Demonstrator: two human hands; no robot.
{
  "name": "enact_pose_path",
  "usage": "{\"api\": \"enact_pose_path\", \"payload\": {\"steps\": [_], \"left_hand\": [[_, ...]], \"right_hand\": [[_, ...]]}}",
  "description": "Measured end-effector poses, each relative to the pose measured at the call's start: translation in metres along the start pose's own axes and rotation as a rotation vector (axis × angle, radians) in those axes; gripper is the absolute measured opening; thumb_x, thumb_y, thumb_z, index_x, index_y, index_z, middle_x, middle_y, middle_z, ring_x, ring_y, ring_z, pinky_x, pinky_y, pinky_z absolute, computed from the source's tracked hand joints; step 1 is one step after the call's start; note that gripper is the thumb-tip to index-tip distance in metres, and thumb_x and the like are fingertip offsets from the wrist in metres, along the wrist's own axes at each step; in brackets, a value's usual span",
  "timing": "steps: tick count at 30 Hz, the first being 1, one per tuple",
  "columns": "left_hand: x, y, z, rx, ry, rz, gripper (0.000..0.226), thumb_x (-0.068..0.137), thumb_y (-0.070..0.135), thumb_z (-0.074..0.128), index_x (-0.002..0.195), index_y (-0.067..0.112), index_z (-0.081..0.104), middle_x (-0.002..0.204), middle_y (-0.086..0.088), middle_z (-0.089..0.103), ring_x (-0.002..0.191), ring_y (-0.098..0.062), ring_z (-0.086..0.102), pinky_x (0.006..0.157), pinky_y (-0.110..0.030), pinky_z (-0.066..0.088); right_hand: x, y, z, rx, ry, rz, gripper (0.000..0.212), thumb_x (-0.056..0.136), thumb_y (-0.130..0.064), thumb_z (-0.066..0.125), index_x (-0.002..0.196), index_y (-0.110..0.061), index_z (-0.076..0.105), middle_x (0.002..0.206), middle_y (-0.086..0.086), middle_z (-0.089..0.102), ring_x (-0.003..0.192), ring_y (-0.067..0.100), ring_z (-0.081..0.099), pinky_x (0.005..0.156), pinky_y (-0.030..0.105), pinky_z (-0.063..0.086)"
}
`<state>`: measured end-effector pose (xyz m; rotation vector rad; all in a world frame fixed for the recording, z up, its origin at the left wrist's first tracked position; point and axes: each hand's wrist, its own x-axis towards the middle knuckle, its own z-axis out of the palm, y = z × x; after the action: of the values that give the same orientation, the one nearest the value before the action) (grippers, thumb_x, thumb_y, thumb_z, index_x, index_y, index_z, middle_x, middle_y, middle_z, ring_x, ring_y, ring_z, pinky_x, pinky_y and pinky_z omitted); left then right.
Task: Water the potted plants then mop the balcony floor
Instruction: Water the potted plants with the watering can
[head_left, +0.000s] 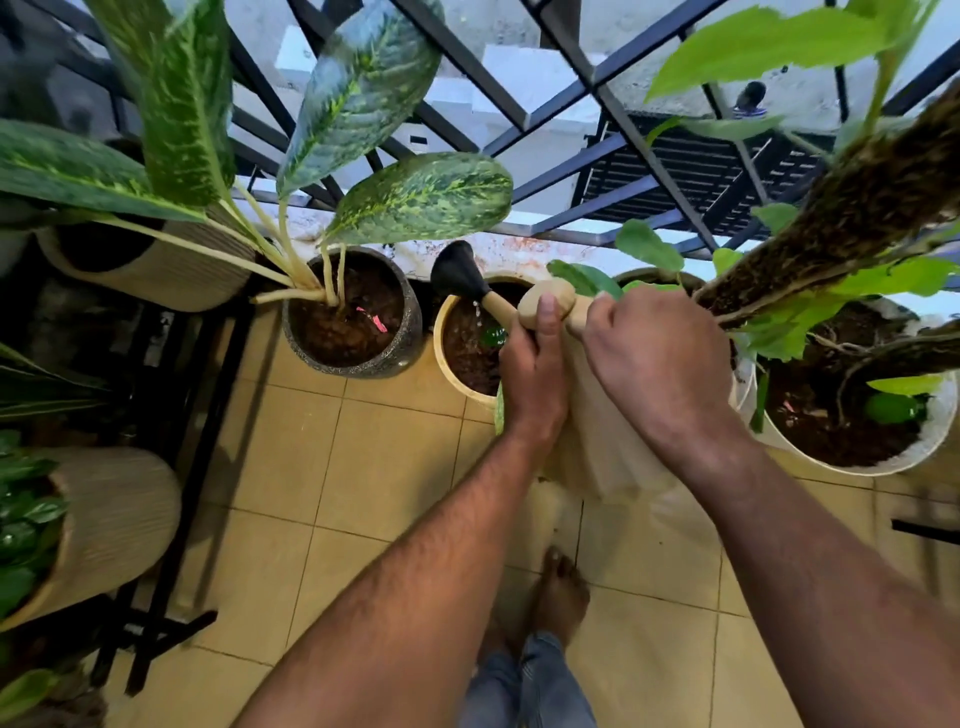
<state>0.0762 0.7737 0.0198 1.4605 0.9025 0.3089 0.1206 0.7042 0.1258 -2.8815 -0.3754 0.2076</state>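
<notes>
You hold a beige watering can (597, 415) in both hands over the row of pots by the railing (613, 119). Your left hand (535, 364) is wrapped round the base of the spout, thumb laid up along the rounded neck. Your right hand (660, 358) is closed over the top of the can, fingers curled out of sight, so the exact grip there cannot be made out. The spout's black rose (457, 273) points up and left, and a thin dribble of water (477, 312) falls from under it into the cream pot (457, 358) directly below. Just to the left stands a dark speckled pot (405, 332) with large mottled leaves. To the right, a white pot (935, 426) holds a mossy pole. Your bare foot (561, 597) rests on the tiled floor (363, 493).
</notes>
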Motion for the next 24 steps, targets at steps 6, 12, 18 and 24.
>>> {"api": "enact_pose_path", "payload": {"steps": [6,12,18,24], "left_hand": [[-0.003,0.014,-0.009,0.014,0.046,0.086,0.063,0.091,0.071,0.038,0.112,0.02,0.069,0.093,0.02,0.071,0.091,0.016,0.064,0.08,-0.007,0.047],[-0.005,0.015,-0.03,-0.032,0.212,0.144,0.068,0.093,0.07,0.036,0.114,0.013,0.066,0.107,-0.004,0.074,0.105,-0.02,0.069,0.092,-0.043,0.055],[0.009,0.01,-0.069,-0.13,0.356,0.096,0.075,0.09,0.071,0.035,0.118,0.009,0.066,0.109,-0.007,0.074,0.103,-0.022,0.069,0.086,-0.036,0.056],[0.033,0.01,-0.105,-0.23,0.435,0.008,0.042,0.092,0.066,0.037,0.085,0.034,0.064,0.081,0.023,0.072,0.078,0.009,0.065,0.067,-0.012,0.048]], "right_hand": [[-0.007,-0.002,-0.012,0.062,0.053,-0.035,0.047,0.102,-0.033,0.044,0.06,-0.013,0.042,0.051,-0.004,0.024,0.056,0.028,0.037,0.057,0.033,0.025],[-0.011,-0.027,-0.01,0.025,0.089,-0.154,0.054,0.103,-0.035,0.045,0.054,-0.019,0.028,0.051,-0.005,0.023,0.047,0.023,0.031,0.05,0.031,0.02],[-0.008,-0.077,0.006,-0.017,0.067,-0.303,0.038,0.102,-0.036,0.043,0.069,-0.018,0.045,0.065,0.005,0.04,0.063,0.028,0.042,0.061,0.034,0.029],[0.0,-0.133,0.025,-0.105,0.032,-0.419,0.036,0.099,-0.035,0.043,0.068,-0.016,0.043,0.057,-0.002,0.024,0.061,0.029,0.039,0.059,0.034,0.026]]}}
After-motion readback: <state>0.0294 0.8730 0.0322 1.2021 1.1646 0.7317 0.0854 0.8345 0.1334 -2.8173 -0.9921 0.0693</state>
